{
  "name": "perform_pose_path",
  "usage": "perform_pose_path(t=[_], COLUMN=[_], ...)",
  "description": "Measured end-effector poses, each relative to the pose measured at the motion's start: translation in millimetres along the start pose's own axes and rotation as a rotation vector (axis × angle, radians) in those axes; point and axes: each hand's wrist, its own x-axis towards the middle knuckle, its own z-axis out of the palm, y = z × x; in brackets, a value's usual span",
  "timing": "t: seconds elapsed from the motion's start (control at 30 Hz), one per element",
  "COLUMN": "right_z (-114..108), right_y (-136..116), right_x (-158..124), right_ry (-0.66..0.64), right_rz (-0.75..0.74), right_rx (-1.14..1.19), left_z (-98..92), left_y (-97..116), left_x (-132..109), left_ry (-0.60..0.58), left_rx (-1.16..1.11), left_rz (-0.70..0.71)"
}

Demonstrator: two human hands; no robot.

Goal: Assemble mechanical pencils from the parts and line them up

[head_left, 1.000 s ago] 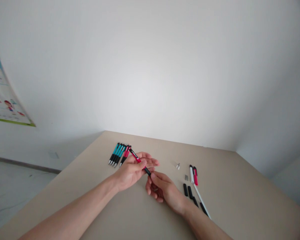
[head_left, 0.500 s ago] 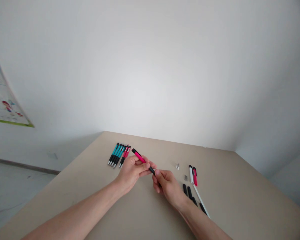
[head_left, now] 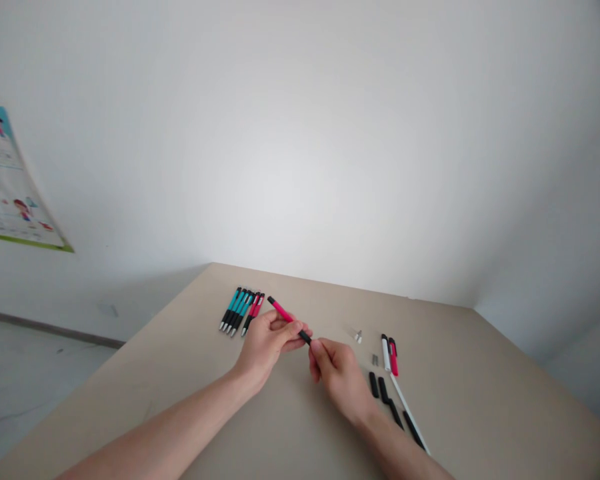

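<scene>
A pink and black pen [head_left: 282, 310] slants between my two hands above the middle of the table. My left hand [head_left: 275, 340] is closed around its pink barrel, thumb on top. The fingers of my right hand [head_left: 333, 363] pinch the lower end of its black grip, and the tip is hidden by them. To the left lies a row of several teal pens [head_left: 237, 310] with black grips, and pink pens [head_left: 254, 313] lie beside them.
Right of my hands lie a white barrel [head_left: 385, 353], a pink barrel [head_left: 393, 357], several black grips [head_left: 383, 390], a thin white stick [head_left: 405, 405], small silver tips [head_left: 359, 337] and small springs [head_left: 375, 360]. Behind the table [head_left: 300, 283] stands a wall; a poster hangs left.
The view has shifted slightly. The held pen has rolled, so its clip no longer shows as before. My right hand has turned a little at the pen's lower end; both hands keep their hold.
</scene>
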Motion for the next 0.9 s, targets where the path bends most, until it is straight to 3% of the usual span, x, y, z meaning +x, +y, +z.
perform_pose_path(t=[0.13,0.2,0.3,0.43,0.53,0.63,0.77,0.9], right_z=[-7.0,-10.0,-10.6,-6.7,-6.1,-8.6,-14.1,-19.6], right_y=[5.9,6.7,4.7,5.0,10.7,15.6,11.1,1.5], right_x=[2.1,2.8,2.6,2.5,4.3,5.8,4.6,1.4], right_ry=[-0.082,-0.133,-0.211,-0.374,-0.362,-0.246,-0.116,-0.033], right_rz=[0.088,0.109,0.183,0.28,0.236,0.196,0.027,-0.126], right_rx=[0.237,0.382,0.488,0.464,0.344,0.133,-0.152,-0.256], left_z=[-15.8,-22.7,-28.3,-30.1,-30.6,-29.9,-26.6,-23.3], left_y=[17.0,29.6,41.9,40.4,35.5,32.6,30.4,29.4], left_x=[3.8,4.5,6.1,10.5,11.8,9.3,4.8,0.7], left_ry=[0.069,-0.066,-0.332,-0.48,-0.596,-0.625,-0.568,-0.508], left_rx=[0.553,0.925,1.192,1.235,1.265,1.374,1.543,1.565], left_rz=[0.513,0.665,0.693,0.724,0.752,0.744,0.668,0.536])
